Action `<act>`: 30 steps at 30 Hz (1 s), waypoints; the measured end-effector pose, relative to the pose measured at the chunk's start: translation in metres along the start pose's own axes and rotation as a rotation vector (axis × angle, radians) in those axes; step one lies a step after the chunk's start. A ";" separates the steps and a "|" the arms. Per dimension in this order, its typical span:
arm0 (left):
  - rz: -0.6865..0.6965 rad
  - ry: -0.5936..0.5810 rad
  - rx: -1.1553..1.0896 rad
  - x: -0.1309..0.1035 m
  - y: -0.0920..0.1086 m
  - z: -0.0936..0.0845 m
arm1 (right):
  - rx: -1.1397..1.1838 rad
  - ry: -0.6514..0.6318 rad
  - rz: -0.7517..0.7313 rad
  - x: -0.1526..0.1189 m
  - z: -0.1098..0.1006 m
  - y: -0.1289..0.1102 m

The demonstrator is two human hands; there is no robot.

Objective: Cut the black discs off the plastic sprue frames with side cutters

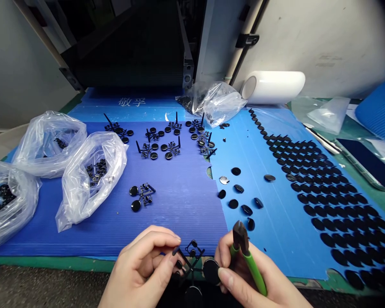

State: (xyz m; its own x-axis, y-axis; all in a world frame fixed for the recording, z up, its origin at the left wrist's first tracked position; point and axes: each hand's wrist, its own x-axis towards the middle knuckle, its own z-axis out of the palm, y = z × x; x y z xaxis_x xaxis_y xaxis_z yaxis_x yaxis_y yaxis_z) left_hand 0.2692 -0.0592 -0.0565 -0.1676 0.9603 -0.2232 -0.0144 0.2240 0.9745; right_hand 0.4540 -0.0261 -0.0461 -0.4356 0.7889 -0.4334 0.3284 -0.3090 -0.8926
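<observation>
At the near edge of the table, my left hand (146, 269) pinches the arm of a black plastic sprue (192, 267) that carries small parts and round discs. My right hand (269, 280) keeps green-handled side cutters (255, 273) across its palm, their jaws pointing up and away from the sprue. Its thumb and fingertips also grip a glossy black disc (211, 271), which appears still joined to the sprue. A second disc (193, 295) hangs lower on the same sprue, partly cut off by the frame's edge.
Another sprue (142, 196) lies on the blue sheet, with several more behind it. Loose discs (239, 188) are scattered right of centre, beside rows of discs (327, 188). Plastic bags of small parts (93, 175) stand at left. A phone (368, 162) and a white roll (276, 87) sit at right.
</observation>
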 end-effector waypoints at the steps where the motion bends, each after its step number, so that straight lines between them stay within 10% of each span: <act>1: 0.004 0.003 -0.004 -0.001 0.000 0.000 | 0.028 -0.005 0.005 0.000 0.000 0.000; 15: -0.178 -0.011 -0.179 -0.005 0.008 -0.001 | 0.240 -0.038 0.034 0.005 -0.001 0.003; 30: -0.614 -0.294 -0.336 -0.002 -0.008 -0.002 | 0.188 -0.051 -0.010 0.005 -0.002 0.004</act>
State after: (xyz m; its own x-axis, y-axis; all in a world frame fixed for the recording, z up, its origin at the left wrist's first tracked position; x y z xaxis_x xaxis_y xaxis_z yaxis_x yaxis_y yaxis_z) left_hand 0.2680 -0.0637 -0.0638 0.2362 0.6947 -0.6794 -0.3279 0.7151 0.6173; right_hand 0.4546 -0.0224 -0.0518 -0.4815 0.7658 -0.4262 0.1635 -0.3992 -0.9022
